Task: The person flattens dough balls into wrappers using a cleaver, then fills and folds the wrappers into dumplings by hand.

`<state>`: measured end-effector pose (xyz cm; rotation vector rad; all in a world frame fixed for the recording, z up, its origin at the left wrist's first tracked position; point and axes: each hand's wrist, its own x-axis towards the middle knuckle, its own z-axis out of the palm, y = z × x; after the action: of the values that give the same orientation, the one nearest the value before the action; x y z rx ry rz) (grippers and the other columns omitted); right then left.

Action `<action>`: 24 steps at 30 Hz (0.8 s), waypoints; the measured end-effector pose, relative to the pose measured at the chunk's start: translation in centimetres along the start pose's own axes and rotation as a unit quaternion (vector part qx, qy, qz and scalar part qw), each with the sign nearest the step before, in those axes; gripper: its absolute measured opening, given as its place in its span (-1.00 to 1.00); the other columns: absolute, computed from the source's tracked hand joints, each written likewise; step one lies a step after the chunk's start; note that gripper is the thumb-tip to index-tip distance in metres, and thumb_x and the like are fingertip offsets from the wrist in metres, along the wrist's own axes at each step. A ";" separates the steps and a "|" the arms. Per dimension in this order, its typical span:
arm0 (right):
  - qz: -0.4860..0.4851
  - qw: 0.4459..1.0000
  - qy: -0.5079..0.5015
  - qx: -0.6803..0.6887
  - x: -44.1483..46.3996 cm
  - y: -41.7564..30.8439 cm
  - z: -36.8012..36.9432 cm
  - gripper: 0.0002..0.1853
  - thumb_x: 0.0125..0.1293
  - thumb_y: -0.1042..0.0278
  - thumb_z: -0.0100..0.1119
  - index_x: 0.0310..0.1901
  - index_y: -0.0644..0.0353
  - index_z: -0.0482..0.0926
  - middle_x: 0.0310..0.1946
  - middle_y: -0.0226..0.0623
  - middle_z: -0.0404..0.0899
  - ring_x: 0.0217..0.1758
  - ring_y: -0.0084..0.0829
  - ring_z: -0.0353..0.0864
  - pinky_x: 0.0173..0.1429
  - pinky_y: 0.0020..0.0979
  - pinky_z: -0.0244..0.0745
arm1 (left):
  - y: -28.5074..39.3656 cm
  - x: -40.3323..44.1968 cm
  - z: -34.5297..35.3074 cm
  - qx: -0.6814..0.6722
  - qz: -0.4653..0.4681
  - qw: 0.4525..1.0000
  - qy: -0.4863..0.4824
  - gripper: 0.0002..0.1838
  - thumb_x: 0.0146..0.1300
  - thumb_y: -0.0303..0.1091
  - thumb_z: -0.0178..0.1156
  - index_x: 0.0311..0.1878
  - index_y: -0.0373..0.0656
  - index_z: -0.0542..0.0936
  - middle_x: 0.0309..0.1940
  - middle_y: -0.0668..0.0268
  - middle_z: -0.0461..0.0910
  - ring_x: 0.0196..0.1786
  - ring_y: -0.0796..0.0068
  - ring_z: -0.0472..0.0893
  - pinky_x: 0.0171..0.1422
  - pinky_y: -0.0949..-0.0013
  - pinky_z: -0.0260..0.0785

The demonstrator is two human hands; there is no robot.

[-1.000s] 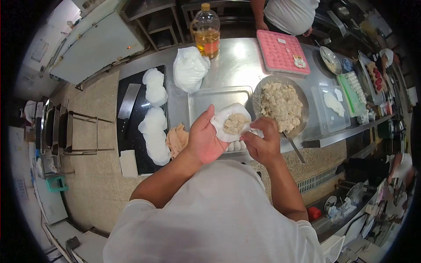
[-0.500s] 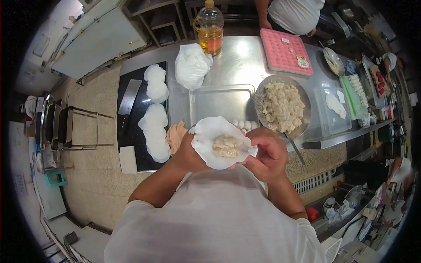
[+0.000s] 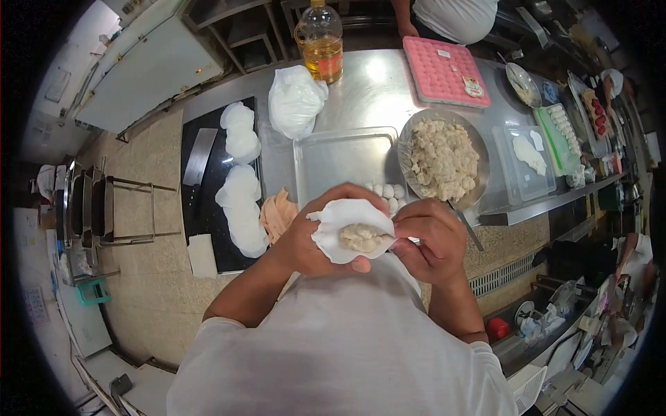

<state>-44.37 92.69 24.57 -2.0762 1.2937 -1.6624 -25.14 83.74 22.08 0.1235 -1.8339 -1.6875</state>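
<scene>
A round white dumpling wrapper (image 3: 327, 234) lies cupped in my left hand (image 3: 303, 239), whose fingers curl around its far side and thumb shows at the near edge. Pale, chunky filling (image 3: 362, 238) sits on the wrapper. The right edge of the wrapper is pinched between the thumb and fingers of my right hand (image 3: 436, 239). Just beyond my hands stands a metal tray (image 3: 347, 163) with several small white dumplings (image 3: 392, 195) at its near right corner. A metal bowl (image 3: 479, 152) heaped with the same filling is at the right, a utensil handle (image 3: 466, 227) sticking out.
Stacked wrappers (image 3: 239, 208) and a cleaver (image 3: 199, 158) rest on a black board (image 3: 216, 253) at left. A peach cloth (image 3: 277, 215), white plastic bag (image 3: 297, 100), oil bottle (image 3: 321, 48) and pink tray (image 3: 444, 69) are around. Another person (image 3: 454, 17) stands across the table.
My left fingers have come up around the wrapper's far side, so it is more cupped. My right hand has moved slightly right, still pinching the edge. The view has shifted a little.
</scene>
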 end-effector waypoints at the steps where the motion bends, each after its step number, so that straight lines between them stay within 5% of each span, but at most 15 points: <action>1: 0.005 1.000 -0.030 0.002 -0.3 0.2 -0.1 -0.73 -0.03 0.53 0.50 -0.24 0.21 0.68 -0.34 -0.25 0.64 -0.41 -0.32 0.65 -0.38 -0.39 0.54 | 0.0 0.2 0.7 -0.001 0.027 0.998 0.060 -0.40 0.02 -0.25 0.61 0.12 -0.22 0.60 0.03 0.17 0.59 0.08 0.25 0.62 0.18 0.26 0.47; 2: 0.011 0.998 -0.061 0.004 -0.5 0.3 -0.2 -0.72 -0.03 0.54 0.50 -0.22 0.21 0.68 -0.34 -0.25 0.63 -0.39 -0.31 0.66 -0.36 -0.39 0.55 | 0.0 0.3 1.0 -0.002 0.053 0.991 0.120 -0.43 0.07 -0.25 0.59 0.11 -0.22 0.60 0.02 0.15 0.57 0.06 0.23 0.61 0.16 0.25 0.46; 6: 0.015 0.994 -0.102 -0.024 -0.5 0.0 -0.3 -0.72 -0.03 0.53 0.50 -0.23 0.20 0.68 -0.33 -0.26 0.63 -0.36 -0.31 0.67 -0.35 -0.40 0.55 | -1.4 -0.3 -0.1 0.054 0.142 0.985 0.077 -0.45 0.10 -0.28 0.56 0.12 -0.23 0.57 0.03 0.10 0.56 0.08 0.18 0.59 0.16 0.23 0.45; 9: -0.005 0.999 -0.026 -0.046 0.2 -0.4 0.1 -0.74 -0.03 0.52 0.49 -0.25 0.19 0.67 -0.34 -0.29 0.63 -0.36 -0.33 0.68 -0.37 -0.39 0.54 | -0.3 -0.4 -0.6 0.093 0.064 0.994 0.014 -0.50 0.12 -0.33 0.54 0.08 -0.23 0.56 0.02 0.10 0.57 0.07 0.21 0.59 0.16 0.22 0.44; 12: -0.005 0.999 -0.039 -0.010 0.4 -0.2 0.2 -0.74 -0.01 0.51 0.48 -0.23 0.18 0.67 -0.34 -0.29 0.62 -0.36 -0.34 0.68 -0.36 -0.39 0.55 | -0.5 -0.2 0.3 0.060 0.055 0.995 0.052 -0.58 0.14 -0.33 0.53 0.01 -0.23 0.59 -0.03 0.14 0.57 0.05 0.25 0.59 0.13 0.24 0.45; 15: 0.001 0.995 -0.099 -0.023 -0.2 -0.2 -0.1 -0.74 0.00 0.52 0.48 -0.22 0.19 0.67 -0.33 -0.27 0.62 -0.35 -0.34 0.68 -0.35 -0.39 0.55 | -0.9 -0.2 0.7 0.050 0.160 0.976 0.141 -0.66 0.18 -0.33 0.50 -0.04 -0.21 0.63 -0.07 0.20 0.56 0.01 0.30 0.59 0.10 0.28 0.44; 17: 0.000 0.996 -0.076 -0.039 -0.4 -0.2 -0.1 -0.73 0.01 0.53 0.48 -0.22 0.20 0.66 -0.32 -0.26 0.62 -0.36 -0.33 0.67 -0.36 -0.39 0.55 | -0.5 -0.5 -0.3 0.122 0.084 0.987 0.055 -0.66 0.15 -0.36 0.51 -0.04 -0.16 0.63 -0.09 0.23 0.56 -0.01 0.32 0.58 0.08 0.31 0.44; 20: 0.008 0.999 0.002 -0.034 0.8 -0.9 0.7 -0.72 0.00 0.55 0.47 -0.21 0.20 0.65 -0.32 -0.28 0.62 -0.38 -0.34 0.67 -0.39 -0.39 0.53 | -0.3 -0.4 -0.1 0.119 0.052 0.990 0.058 -0.66 0.13 -0.38 0.53 -0.07 -0.14 0.63 -0.11 0.24 0.56 -0.02 0.34 0.58 0.06 0.33 0.43; 24: -0.007 0.997 -0.072 -0.021 -0.2 -0.1 0.0 -0.70 0.00 0.56 0.48 -0.18 0.21 0.65 -0.29 -0.26 0.63 -0.38 -0.32 0.67 -0.37 -0.38 0.54 | -0.1 -0.2 0.7 0.083 0.071 0.987 0.121 -0.73 0.16 -0.37 0.50 -0.12 -0.17 0.65 -0.12 0.24 0.56 -0.03 0.36 0.57 0.06 0.33 0.43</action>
<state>-44.28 92.91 24.44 -2.1889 1.2806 -1.4722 -25.36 84.41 21.98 0.2515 -1.7537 -1.3579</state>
